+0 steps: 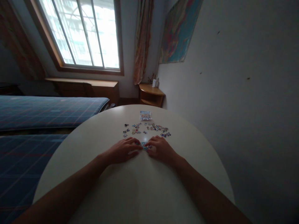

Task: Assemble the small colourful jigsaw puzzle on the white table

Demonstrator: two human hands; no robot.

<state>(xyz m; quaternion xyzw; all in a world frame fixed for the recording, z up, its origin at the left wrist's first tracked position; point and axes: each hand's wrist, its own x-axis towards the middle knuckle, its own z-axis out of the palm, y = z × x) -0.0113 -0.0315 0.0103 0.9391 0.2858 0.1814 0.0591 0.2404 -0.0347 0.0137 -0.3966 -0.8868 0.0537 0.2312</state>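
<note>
Pressing lightly should suit the small blue jigsaw patch [144,145]; left hand [125,150] and right hand [161,150] flank it, narrowly curled, hold unclear.

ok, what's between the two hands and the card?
Head view: scattered puzzle pieces lie on the table between the card and both the left hand and right hand.
</note>
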